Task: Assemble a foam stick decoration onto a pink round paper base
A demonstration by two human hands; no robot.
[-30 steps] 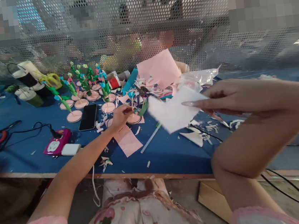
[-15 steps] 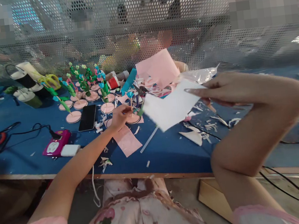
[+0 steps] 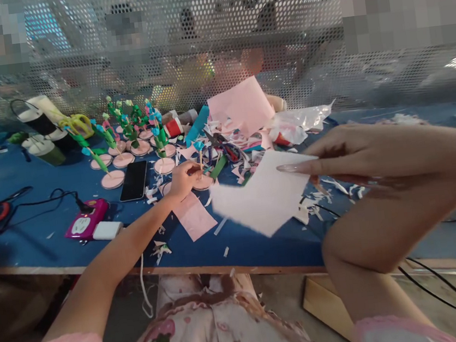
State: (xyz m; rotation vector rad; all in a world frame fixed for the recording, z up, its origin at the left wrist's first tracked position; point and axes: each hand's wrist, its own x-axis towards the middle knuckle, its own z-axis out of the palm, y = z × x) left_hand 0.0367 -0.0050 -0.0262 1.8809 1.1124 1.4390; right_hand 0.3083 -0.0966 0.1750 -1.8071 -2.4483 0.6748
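My left hand point(image 3: 183, 180) is closed around the thin stick of a small paper flower point(image 3: 199, 146) with a blue top, which stands on a round pink base point(image 3: 203, 182). A green paper leaf point(image 3: 219, 166) juts out beside it. Held by one edge between thumb and fingers of my right hand point(image 3: 325, 157) is a white sheet of paper point(image 3: 267, 194) with a notch cut in it, raised above the table. Below my left wrist lies a pink paper strip point(image 3: 195, 218). Several finished-looking paper flowers point(image 3: 128, 130) on pink discs stand to the left.
Paper scraps point(image 3: 247, 163) and scissors point(image 3: 229, 150) lie mid-table before a perforated metal screen point(image 3: 227, 23). A pink sheet point(image 3: 241, 106) leans behind them. To the left are a phone point(image 3: 133, 180), a magenta power strip point(image 3: 89, 217) with cables, and containers point(image 3: 42, 149).
My right hand has brought the white sheet lower and nearer to me, turning it and uncovering the scissors and scraps behind. My left hand stays on the flower's stick.
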